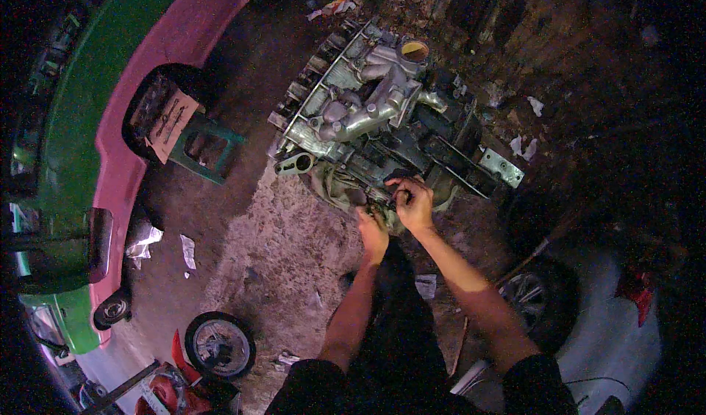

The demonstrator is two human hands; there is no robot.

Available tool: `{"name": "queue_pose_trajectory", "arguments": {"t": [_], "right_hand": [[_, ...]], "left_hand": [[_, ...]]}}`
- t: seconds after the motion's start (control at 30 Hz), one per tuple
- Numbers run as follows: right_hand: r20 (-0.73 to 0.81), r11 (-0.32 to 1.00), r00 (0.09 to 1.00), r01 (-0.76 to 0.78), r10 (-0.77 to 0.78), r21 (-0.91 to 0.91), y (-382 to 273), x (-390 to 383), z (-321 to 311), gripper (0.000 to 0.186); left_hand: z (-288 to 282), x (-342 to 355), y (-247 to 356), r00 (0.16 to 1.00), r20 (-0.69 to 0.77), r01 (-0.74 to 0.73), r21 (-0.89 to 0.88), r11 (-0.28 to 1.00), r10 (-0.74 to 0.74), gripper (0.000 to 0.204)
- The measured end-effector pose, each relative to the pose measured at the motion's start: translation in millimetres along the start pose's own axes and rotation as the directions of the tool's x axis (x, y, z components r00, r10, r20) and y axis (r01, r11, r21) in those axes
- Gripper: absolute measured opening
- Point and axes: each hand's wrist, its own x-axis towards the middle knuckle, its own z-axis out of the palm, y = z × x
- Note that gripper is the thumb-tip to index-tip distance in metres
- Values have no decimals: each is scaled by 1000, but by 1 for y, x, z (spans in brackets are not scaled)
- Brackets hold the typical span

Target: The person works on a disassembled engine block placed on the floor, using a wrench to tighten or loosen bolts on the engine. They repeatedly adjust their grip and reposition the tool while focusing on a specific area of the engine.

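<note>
A large metal engine [382,104] lies on the ground ahead of me, its silvery manifold pipes facing up. At its near edge my left hand [373,232] has its fingers curled around a small dark piece too dim to name. Just to the right, and slightly higher, my right hand [415,203] is closed, fingers bent against the engine's dark near side. Whatever sits within its grip is hidden. A greyish cloth [331,187] is bunched under the engine's near edge, beside my left hand.
A green and pink vehicle [129,121] stands along the left, near a green plastic stool [209,146] with cardboard [170,124]. A motorcycle wheel [219,345] is at lower left. A pale car [610,341] stands at lower right. Paper scraps [189,252] litter the ground.
</note>
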Motion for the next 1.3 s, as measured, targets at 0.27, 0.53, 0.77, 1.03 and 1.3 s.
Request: {"name": "queue_pose_trajectory", "arguments": {"t": [0.27, 0.53, 0.77, 1.03, 1.3], "right_hand": [[13, 999, 1000, -20, 19, 40, -3, -1, -2, 10], [-11, 998, 998, 63, -63, 1, 0, 0, -1, 8], [55, 998, 997, -54, 54, -15, -5, -1, -5, 7], [-64, 996, 994, 90, -89, 7, -3, 0, 2, 10], [32, 999, 999, -40, 40, 17, 1, -1, 0, 10]], "left_hand": [[-23, 14, -39, 977, -212, -46, -96, 994, 25, 41], [-23, 75, -74, 995, 29, 95, -607, 789, -97, 34], [-16, 128, -107, 899, 176, 430, -535, 728, -401, 39], [-17, 115, -65, 998, 5, 63, -63, 996, -63, 40], [5, 9, -37, 983, 136, -141, 105, 984, 126, 48]]}}
